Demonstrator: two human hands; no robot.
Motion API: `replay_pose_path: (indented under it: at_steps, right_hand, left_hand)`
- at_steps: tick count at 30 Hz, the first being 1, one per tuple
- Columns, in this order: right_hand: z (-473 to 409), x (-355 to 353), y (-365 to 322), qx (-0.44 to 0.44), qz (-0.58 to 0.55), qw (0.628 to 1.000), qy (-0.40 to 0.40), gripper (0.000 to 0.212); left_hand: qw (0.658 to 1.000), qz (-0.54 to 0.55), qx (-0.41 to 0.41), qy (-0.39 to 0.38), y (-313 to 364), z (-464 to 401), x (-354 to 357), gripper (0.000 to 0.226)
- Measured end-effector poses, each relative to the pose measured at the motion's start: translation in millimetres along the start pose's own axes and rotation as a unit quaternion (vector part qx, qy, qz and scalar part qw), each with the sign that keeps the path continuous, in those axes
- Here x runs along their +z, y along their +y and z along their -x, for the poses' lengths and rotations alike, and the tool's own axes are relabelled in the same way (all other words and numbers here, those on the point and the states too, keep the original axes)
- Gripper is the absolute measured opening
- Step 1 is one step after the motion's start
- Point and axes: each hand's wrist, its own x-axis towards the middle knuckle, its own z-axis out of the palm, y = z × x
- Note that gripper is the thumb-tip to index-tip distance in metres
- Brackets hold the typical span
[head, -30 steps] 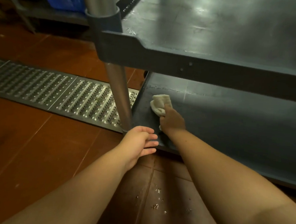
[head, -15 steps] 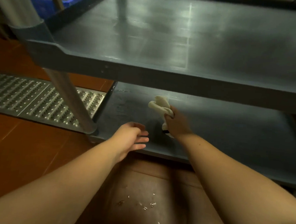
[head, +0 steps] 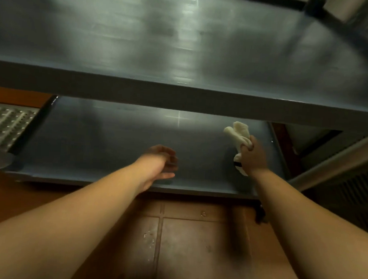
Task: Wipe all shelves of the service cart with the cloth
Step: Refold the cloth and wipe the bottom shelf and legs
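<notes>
The dark grey service cart fills the view, with its middle shelf above and its bottom shelf below. My right hand grips a bunched white cloth over the right end of the bottom shelf, near its right rim. The cloth sticks out above and below my fist. My left hand hovers over the front middle of the bottom shelf with fingers loosely apart and nothing in it.
A perforated metal floor drain grate lies left of the cart. Brown floor tiles with small bits of debris lie in front. A slanted metal frame stands close on the right. A cart caster shows under the right front corner.
My right hand has swept the cloth from the left part of the bottom shelf to its right end. The view shifted right, and my left hand left the cart's left post.
</notes>
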Motion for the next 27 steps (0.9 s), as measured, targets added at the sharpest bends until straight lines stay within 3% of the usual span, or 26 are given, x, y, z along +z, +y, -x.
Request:
replay_pose_path:
  at_steps: [3, 9, 14, 18, 23, 27]
  right_hand:
    - [-10, -28, 21, 0.016, -0.025, 0.998, 0.051, 0.050]
    - [-29, -48, 55, 0.076, -0.041, 0.991, 0.099, 0.032]
    - [-33, -47, 58, 0.057, -0.009, 0.994, 0.090, 0.036]
    - [-40, -33, 71, 0.061, 0.034, 0.995, 0.071, 0.059]
    - [-45, -18, 55, 0.093, 0.066, 0.989, 0.093, 0.054]
    - [-47, 11, 34, 0.101, 0.064, 0.991, 0.067, 0.048]
  left_hand:
    - [1.000, -0.010, -0.010, -0.020, -6, -3, 31, 0.027]
    - [0.999, 0.005, -0.029, -0.022, -10, -13, 69, 0.030]
    - [0.999, 0.025, -0.029, -0.010, -16, -22, 73, 0.030]
    - [0.999, 0.034, -0.023, -0.008, -17, -28, 68, 0.030]
    - [0.999, 0.039, -0.028, -0.004, -12, -31, 44, 0.029]
    - [0.998, 0.047, -0.028, 0.006, -1, -30, 12, 0.030]
